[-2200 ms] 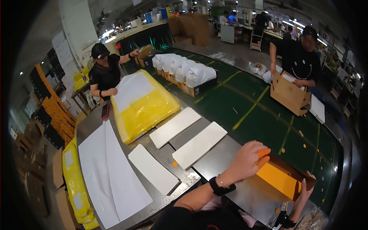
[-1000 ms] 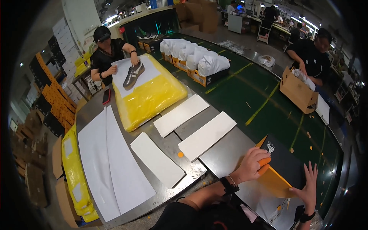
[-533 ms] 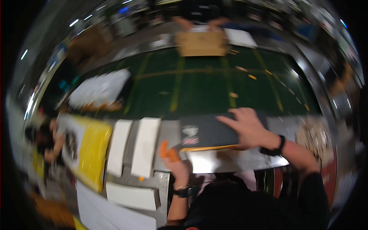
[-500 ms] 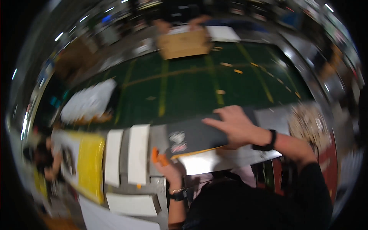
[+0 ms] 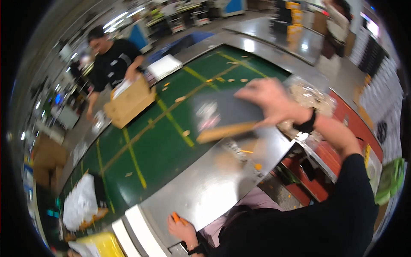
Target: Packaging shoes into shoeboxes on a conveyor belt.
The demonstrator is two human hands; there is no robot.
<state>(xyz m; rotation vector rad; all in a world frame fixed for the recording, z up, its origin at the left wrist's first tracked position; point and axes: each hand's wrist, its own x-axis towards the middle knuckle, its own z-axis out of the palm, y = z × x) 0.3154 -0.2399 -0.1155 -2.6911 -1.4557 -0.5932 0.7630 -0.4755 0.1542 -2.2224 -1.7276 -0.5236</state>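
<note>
My right hand (image 5: 272,100) grips a flat dark grey box (image 5: 239,111) with an orange-yellow edge, its thumb and fingers across the right end. Pale printing marks the box's left part. It is tilted and blurred, above the boundary between the green belt (image 5: 167,150) and the metal table (image 5: 201,184). Low on that table rests my left hand (image 5: 182,231), apart from the box. Orange covers (image 5: 179,219) appear to sit on its fingertips, which look slightly apart with nothing evident between them.
White strips (image 5: 143,227) and a yellow package (image 5: 102,245) lie left of my left hand. Crumpled paper-like material (image 5: 312,96) is heaped at right. Across the belt, a co-worker (image 5: 113,62) handles a brown carton (image 5: 132,103). Orange scraps (image 5: 180,99) dot the belt.
The view has swung to the right. The dark grey box has come up off the metal table in my right hand. My left hand is now farther from it.
</note>
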